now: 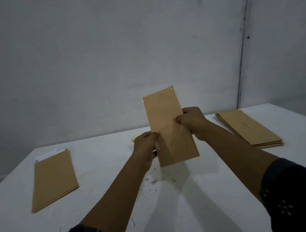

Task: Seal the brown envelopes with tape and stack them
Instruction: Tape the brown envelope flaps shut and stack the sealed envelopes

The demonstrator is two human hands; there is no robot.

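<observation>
A brown envelope (168,121) is held upright above the middle of the white table (107,192). Shiny clear tape glints along its top edge. My left hand (147,146) pinches its lower left edge, thumb on the front. My right hand (192,123) grips its right edge at mid height. On the left lies a small pile of brown envelopes (54,180) with white paper sticking out at the far end. A stack of brown envelopes (247,127) lies flat on the right side of the table.
A small yellowish object (133,140) peeks out on the table just behind my left hand. Dark specks mark the tabletop below the held envelope. A grey wall stands close behind the table's far edge.
</observation>
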